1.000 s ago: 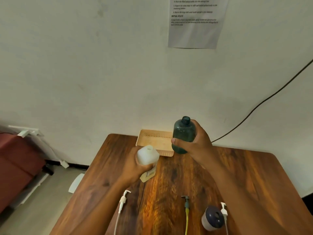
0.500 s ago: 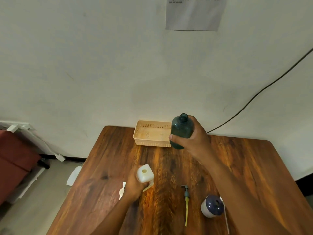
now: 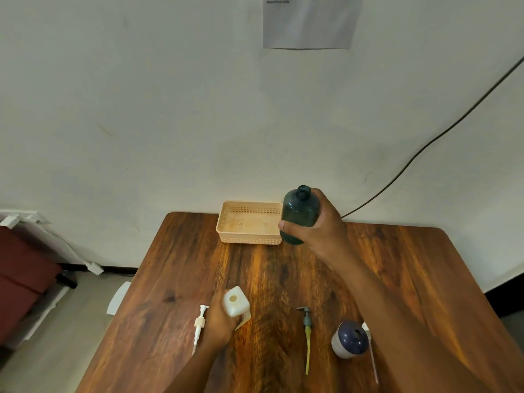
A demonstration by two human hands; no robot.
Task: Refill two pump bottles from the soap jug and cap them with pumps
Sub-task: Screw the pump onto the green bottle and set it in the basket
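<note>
My right hand grips an uncapped dark green bottle, held upright just right of the beige basket at the table's far edge. My left hand holds a white square bottle with an open mouth on the table near the front. A white pump lies left of that hand. A grey-green pump with a yellow tube lies in the middle front. A white container with a dark blue top stands at the front right, and another white pump lies beside it, partly hidden by my right arm.
The wooden table meets a white wall with a taped paper sheet and a black cable. Left of the table are floor, a dark red seat and white fittings.
My left hand has lowered the white bottle from near the basket down to the table front. The right hand has held the green bottle almost still. The view has tilted down.
</note>
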